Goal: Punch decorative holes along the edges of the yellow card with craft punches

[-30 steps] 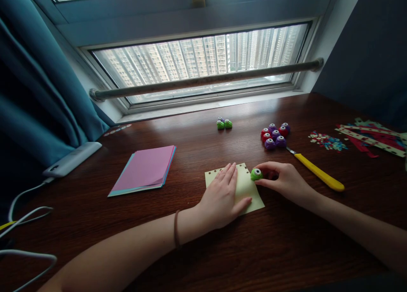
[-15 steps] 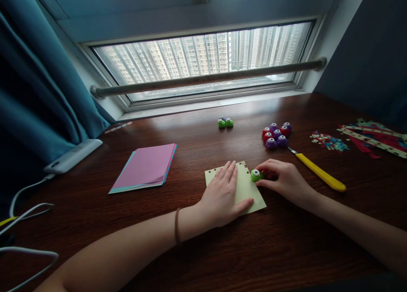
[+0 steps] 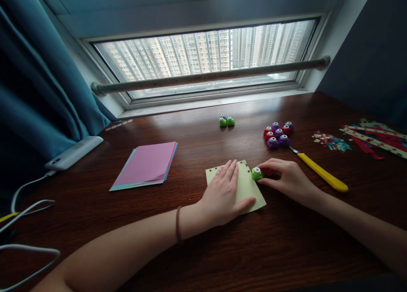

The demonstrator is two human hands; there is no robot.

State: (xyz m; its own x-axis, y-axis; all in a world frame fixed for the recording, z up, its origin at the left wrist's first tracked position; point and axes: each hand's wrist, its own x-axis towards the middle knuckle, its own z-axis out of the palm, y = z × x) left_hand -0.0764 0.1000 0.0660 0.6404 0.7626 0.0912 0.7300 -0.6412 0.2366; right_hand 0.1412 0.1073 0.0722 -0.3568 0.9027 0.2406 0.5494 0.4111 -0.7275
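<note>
My left hand [image 3: 221,194] lies flat on a pale yellow sheet of paper [image 3: 248,190], its fingers stretched toward the far edge. Small star-shaped holes run along that edge and round the far right corner. At the sheet's right edge, my right hand [image 3: 282,177] grips a green craft punch [image 3: 257,173] between thumb and fingers. The punch has a white top with a dark star on it. Whether the paper sits inside its slot cannot be made out.
Several purple and red craft punches [image 3: 278,134] cluster beyond my right hand, beside a yellow-handled craft knife [image 3: 322,172]. Paper confetti [image 3: 332,140] and cut strips [image 3: 375,135] lie far right. More punches [image 3: 227,120] stand near the window. Coloured paper [image 3: 144,165] is stacked left, near a white power strip [image 3: 74,152].
Hardly anything differs. The whole view has shifted slightly; both hands, the sheet and the green punch keep the same places relative to each other.
</note>
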